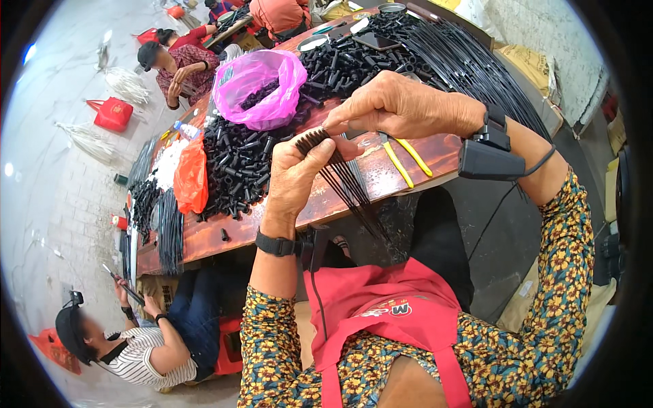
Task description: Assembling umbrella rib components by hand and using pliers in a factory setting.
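My left hand [294,173] grips a bundle of thin black rods [348,190]. Their upper ends line up in a row between thumb and fingers, and the long shafts slant down past the table edge toward my lap. Just above that row is my right hand [401,102], its thumb and forefinger pinched at the rod ends; whatever they hold is too small to make out. Yellow-handled pliers [396,163] lie on the wooden table [313,207] beneath my right hand. Left of my left hand spreads a heap of short black tubular pieces [235,163].
A pink plastic bag [289,75] with small black pieces stands on the table, and an orange bag [191,177] lies further left. Long black rods [469,64] are stacked at the far right. Co-workers sit at the left, one in a striped shirt [153,357].
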Available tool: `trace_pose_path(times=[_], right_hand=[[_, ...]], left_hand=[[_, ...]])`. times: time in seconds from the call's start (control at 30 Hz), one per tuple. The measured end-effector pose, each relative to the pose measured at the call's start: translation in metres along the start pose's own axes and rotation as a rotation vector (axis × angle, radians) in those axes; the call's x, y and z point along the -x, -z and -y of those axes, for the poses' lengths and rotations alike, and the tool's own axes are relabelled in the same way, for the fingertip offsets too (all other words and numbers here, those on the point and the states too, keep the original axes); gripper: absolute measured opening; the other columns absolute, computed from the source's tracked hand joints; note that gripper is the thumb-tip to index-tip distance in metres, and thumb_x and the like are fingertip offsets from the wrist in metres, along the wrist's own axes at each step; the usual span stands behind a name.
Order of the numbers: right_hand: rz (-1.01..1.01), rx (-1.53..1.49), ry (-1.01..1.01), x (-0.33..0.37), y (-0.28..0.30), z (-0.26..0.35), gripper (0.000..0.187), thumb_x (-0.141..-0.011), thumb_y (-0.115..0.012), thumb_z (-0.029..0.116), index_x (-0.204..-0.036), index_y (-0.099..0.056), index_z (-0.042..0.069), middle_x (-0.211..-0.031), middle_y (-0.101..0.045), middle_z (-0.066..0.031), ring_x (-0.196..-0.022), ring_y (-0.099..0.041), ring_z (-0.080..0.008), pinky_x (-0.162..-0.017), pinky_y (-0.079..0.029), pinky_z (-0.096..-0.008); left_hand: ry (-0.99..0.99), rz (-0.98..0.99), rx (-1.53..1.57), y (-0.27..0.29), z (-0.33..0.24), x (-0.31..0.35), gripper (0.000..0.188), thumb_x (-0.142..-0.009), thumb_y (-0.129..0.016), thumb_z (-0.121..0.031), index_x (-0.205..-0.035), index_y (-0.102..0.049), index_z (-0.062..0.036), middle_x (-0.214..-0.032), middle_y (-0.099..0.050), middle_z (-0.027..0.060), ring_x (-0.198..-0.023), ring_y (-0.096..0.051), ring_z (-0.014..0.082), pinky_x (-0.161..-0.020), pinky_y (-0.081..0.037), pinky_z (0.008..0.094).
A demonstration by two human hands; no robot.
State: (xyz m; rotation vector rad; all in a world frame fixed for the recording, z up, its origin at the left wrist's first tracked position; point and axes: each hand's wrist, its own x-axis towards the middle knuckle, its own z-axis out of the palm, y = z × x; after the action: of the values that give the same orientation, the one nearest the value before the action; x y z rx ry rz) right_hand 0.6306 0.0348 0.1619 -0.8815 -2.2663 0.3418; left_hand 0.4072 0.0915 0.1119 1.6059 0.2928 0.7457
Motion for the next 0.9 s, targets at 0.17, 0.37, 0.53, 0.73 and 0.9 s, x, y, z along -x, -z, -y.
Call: trace_pose_path(times=[0.17, 0.37, 0.53, 0.73, 0.9], right_hand=[[-0.009, 0.229, 0.112, -0.007, 0.01, 0.006, 0.026, -0.087, -0.06, 0.007, -0.111, -0.068, 0.01, -0.084, -0.068, -0.0116, -0.076, -0.064, -0.0285, -0.068, -0.051, -0.0364], [0.057, 0.241, 0.082, -0.013, 0.014, 0.006, 0.025, -0.082, -0.063, 0.007, -0.106, -0.071, 0.011, -0.08, -0.066, -0.0116, -0.075, -0.063, -0.0297, -0.067, -0.049, -0.038], [0.094, 0.29, 0.056, -0.014, 0.014, 0.007, 0.024, -0.083, -0.063, 0.006, -0.105, -0.071, 0.009, -0.083, -0.068, -0.0129, -0.077, -0.064, -0.0292, -0.069, -0.05, -0.0369], [0.082, 0.037, 0.018, -0.013, 0.008, 0.001, 0.024, -0.082, -0.062, 0.004, -0.105, -0.07, 0.006, -0.086, -0.068, -0.0138, -0.078, -0.065, -0.0293, -0.07, -0.051, -0.0366], [0.104, 0.192, 0.047, -0.015, 0.015, 0.006, 0.026, -0.081, -0.063, 0.002, -0.106, -0.07, 0.004, -0.085, -0.068, -0.0143, -0.078, -0.065, -0.0271, -0.07, -0.05, -0.0352]], left_hand=[[-0.007, -0.001, -0.019, 0.001, -0.001, 0.0, 0.036, -0.096, -0.055, -0.018, -0.122, -0.055, 0.0072, -0.099, -0.068, 0.0189, -0.096, -0.068, 0.03, -0.086, -0.055, 0.038], [-0.01, 0.013, -0.084, -0.001, -0.001, -0.002, 0.037, -0.096, -0.055, -0.018, -0.122, -0.054, 0.0083, -0.099, -0.068, 0.0175, -0.095, -0.068, 0.027, -0.085, -0.055, 0.0352], [-0.008, 0.015, -0.157, 0.003, 0.0, -0.003, 0.037, -0.096, -0.057, -0.02, -0.121, -0.057, 0.0074, -0.098, -0.069, 0.0154, -0.091, -0.067, 0.0206, -0.083, -0.054, 0.0313], [-0.056, 0.024, -0.24, 0.005, 0.003, -0.006, 0.029, -0.095, -0.059, -0.02, -0.115, -0.065, 0.0008, -0.091, -0.071, 0.0057, -0.085, -0.064, 0.0089, -0.079, -0.052, 0.0254], [-0.083, 0.029, -0.284, 0.008, 0.005, -0.005, 0.03, -0.095, -0.06, -0.025, -0.111, -0.067, -0.0001, -0.087, -0.071, 0.0035, -0.08, -0.062, 0.0069, -0.075, -0.05, 0.0235]])
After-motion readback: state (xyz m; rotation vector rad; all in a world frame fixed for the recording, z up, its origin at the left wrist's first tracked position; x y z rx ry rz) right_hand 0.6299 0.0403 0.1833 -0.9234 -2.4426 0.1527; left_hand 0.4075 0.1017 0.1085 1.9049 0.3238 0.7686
